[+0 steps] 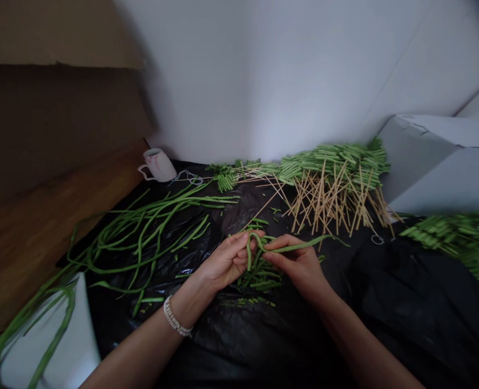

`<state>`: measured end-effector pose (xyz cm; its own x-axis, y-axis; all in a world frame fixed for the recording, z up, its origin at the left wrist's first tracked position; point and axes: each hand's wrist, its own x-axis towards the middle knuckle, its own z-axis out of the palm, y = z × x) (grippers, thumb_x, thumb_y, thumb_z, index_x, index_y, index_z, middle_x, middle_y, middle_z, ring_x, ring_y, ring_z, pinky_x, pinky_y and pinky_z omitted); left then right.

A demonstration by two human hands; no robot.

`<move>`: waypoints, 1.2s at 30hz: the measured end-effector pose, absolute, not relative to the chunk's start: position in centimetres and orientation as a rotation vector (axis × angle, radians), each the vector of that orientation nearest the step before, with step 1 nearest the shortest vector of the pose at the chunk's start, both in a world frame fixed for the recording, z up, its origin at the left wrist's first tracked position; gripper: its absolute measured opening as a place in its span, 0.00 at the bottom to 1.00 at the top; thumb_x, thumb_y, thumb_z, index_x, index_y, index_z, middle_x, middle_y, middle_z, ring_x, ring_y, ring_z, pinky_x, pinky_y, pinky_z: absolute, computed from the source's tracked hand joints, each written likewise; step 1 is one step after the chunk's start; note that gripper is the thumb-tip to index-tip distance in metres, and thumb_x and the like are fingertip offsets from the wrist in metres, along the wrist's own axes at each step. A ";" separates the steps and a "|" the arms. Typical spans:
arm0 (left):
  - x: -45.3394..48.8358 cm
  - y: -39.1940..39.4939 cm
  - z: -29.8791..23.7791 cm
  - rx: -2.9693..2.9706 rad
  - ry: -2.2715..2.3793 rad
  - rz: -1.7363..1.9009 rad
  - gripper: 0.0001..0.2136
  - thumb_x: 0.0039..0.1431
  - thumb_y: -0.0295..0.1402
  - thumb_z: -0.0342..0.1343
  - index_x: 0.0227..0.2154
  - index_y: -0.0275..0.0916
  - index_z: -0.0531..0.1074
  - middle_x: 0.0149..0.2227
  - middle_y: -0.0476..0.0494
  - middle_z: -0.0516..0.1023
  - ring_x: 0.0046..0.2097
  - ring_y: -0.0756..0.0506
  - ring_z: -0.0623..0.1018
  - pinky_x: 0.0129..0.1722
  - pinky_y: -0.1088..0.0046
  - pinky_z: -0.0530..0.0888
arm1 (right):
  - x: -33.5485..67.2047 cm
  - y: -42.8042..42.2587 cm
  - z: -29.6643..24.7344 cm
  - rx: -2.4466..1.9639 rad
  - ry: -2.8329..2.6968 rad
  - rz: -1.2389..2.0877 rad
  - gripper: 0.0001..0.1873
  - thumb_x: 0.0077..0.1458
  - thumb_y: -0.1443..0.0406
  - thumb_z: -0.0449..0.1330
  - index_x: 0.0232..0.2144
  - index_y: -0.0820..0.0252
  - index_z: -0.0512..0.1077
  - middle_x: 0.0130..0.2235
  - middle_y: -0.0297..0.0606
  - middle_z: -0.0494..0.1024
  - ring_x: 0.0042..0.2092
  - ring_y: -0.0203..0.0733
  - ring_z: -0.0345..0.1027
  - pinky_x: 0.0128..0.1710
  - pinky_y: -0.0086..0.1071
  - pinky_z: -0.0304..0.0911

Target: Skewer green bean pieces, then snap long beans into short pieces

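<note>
My left hand (233, 254), with a beaded bracelet at the wrist, pinches a bent green long bean (299, 247). My right hand (298, 265) grips the same bean between thumb and fingers, and its thin tail sticks out to the right. A thin wooden skewer (261, 209) slants up from beside my left fingertips; whether they hold it I cannot tell. Below both hands lies a heap of cut bean pieces (265, 281), partly hidden by them. Long uncut beans (140, 237) are spread to the left of my left hand.
Skewered bean pieces (332, 162) are piled by the wall, their bare sticks (330, 200) pointing toward me. Another bean pile (458, 237) lies far right, near a white box (442, 162). A mug (158, 165) stands at back left. Black plastic sheeting (239, 335) covers the work surface.
</note>
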<state>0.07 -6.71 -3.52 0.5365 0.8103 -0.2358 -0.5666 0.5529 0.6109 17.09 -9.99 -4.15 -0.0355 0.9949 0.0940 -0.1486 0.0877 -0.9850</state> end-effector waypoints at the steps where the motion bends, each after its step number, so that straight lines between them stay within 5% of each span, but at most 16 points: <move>1: 0.1 -6.8 -3.5 0.517 0.554 0.875 0.13 0.49 0.31 0.69 0.37 0.28 0.77 0.25 0.52 0.65 0.20 0.62 0.56 0.16 0.92 0.56 | 17.0 -10.0 -4.1 -1.009 -1.164 1.255 0.08 0.43 0.61 0.71 0.25 0.56 0.78 0.24 0.31 0.74 0.25 0.33 0.64 0.25 0.29 0.61; 8: 0.5 -7.0 -3.7 0.673 0.677 0.882 0.13 0.50 0.36 0.68 0.31 0.31 0.76 0.18 0.57 0.58 0.19 0.60 0.52 0.16 0.89 0.52 | 16.9 -10.0 -4.2 -1.020 -1.168 1.284 0.09 0.43 0.60 0.72 0.26 0.56 0.78 0.23 0.30 0.73 0.25 0.33 0.63 0.25 0.27 0.61; 14: -0.2 -6.4 -3.4 0.727 0.765 0.994 0.13 0.55 0.39 0.63 0.29 0.34 0.71 0.23 0.53 0.63 0.24 0.56 0.62 0.21 0.84 0.59 | 17.8 -9.6 -4.9 -0.986 -1.072 1.346 0.13 0.49 0.55 0.67 0.27 0.58 0.76 0.23 0.32 0.74 0.21 0.31 0.61 0.19 0.25 0.53; 19: -0.2 -6.9 -3.1 0.905 0.746 0.787 0.16 0.58 0.45 0.58 0.29 0.35 0.69 0.22 0.54 0.62 0.21 0.57 0.56 0.17 0.81 0.49 | 17.5 -9.8 -4.6 -1.003 -1.104 1.420 0.13 0.47 0.55 0.69 0.26 0.58 0.77 0.20 0.31 0.71 0.21 0.31 0.58 0.20 0.25 0.53; 36: -0.3 -7.2 -3.4 1.098 0.856 0.566 0.15 0.49 0.42 0.66 0.29 0.35 0.72 0.22 0.54 0.65 0.20 0.57 0.55 0.19 0.78 0.47 | 18.3 -9.2 -5.1 -0.962 -0.970 1.407 0.11 0.48 0.58 0.69 0.29 0.57 0.75 0.24 0.31 0.76 0.21 0.29 0.60 0.20 0.24 0.54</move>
